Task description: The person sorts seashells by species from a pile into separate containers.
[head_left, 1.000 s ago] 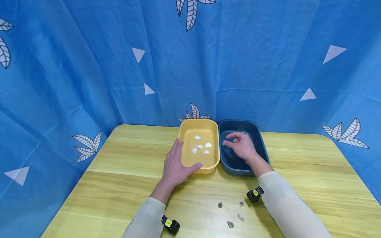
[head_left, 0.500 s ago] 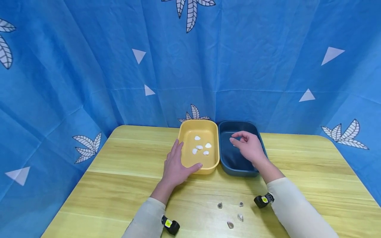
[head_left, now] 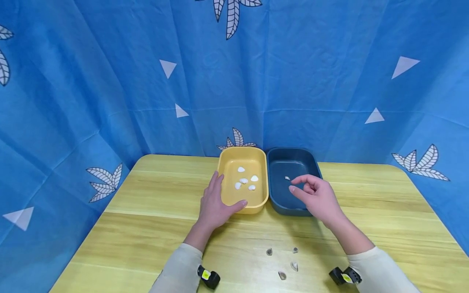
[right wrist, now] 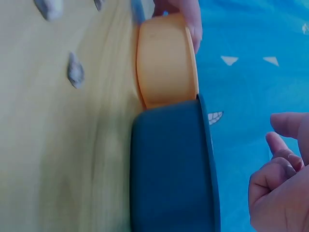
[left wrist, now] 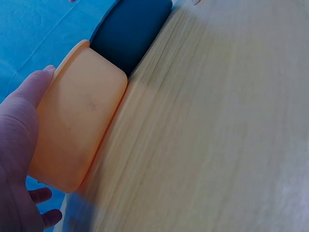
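Note:
In the head view, my left hand point(head_left: 214, 205) rests at the near left corner of a yellow plastic tray point(head_left: 234, 198). Its fingers spread along the left side and the thumb lies over the near rim. Several white seashells point(head_left: 254, 178) lie inside that tray. A dark blue tray point(head_left: 286, 199) stands right beside it, with one small shell point(head_left: 287, 178) on its floor. Above the near right part of the blue tray is my right hand point(head_left: 322, 201), thumb and index finger apart with nothing between them, the other fingers loosely bent.
Several small brownish-grey shells point(head_left: 282, 275) are scattered on the wooden table point(head_left: 146, 228) in front of the trays. A blue patterned curtain point(head_left: 311, 81) hangs behind the table. Each wrist carries a black camera point(head_left: 210, 280).
My right hand has let go of a shell in the blue tray and moved back toward the near right, over the rim. The left hand stays at the yellow tray.

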### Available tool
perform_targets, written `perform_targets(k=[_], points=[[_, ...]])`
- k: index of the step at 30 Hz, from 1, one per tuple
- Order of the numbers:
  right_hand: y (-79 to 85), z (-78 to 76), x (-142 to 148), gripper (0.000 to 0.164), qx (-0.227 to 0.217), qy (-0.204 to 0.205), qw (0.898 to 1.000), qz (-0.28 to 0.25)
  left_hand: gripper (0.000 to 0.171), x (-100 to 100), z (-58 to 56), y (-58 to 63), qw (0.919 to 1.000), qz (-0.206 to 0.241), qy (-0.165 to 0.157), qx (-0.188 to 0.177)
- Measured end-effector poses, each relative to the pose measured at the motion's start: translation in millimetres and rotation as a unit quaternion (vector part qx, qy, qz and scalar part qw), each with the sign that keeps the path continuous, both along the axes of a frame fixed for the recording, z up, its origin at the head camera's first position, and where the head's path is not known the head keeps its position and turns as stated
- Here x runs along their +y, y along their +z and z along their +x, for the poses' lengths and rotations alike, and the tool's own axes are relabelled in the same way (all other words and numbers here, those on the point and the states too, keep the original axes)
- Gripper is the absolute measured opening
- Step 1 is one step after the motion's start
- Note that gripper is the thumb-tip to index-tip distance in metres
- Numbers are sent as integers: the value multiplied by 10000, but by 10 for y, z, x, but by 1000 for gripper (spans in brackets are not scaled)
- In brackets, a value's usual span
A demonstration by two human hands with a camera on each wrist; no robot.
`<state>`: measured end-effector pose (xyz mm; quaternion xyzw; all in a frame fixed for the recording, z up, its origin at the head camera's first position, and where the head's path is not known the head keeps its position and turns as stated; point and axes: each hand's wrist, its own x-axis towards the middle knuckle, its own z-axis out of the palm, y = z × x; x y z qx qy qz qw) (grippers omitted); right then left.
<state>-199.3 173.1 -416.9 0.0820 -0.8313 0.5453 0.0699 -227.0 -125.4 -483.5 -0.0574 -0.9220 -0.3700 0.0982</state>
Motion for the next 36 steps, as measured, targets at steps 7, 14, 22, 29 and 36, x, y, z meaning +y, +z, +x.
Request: perform_targets(k=[7, 14, 22, 29, 36], points=[[-67, 259, 19, 19, 54, 145, 9995, 268, 114, -3, 9, 17, 10000, 13, -9, -37], [-175, 426, 18, 20, -39, 495, 9981, 369, 112, 2, 10, 22, 10000, 28, -18, -23], [-387, 506, 104, 23, -320, 1155, 9898, 765, 111, -10, 19, 12, 9999, 142, -57, 68], [-528, 481, 187, 25, -850, 1596, 9785, 989, 114, -17, 29, 14, 9998, 146, -91, 74], [-594, 475, 216, 24, -978, 1682, 9729, 1249, 113, -6, 25, 20, 9999, 151, -79, 26]])
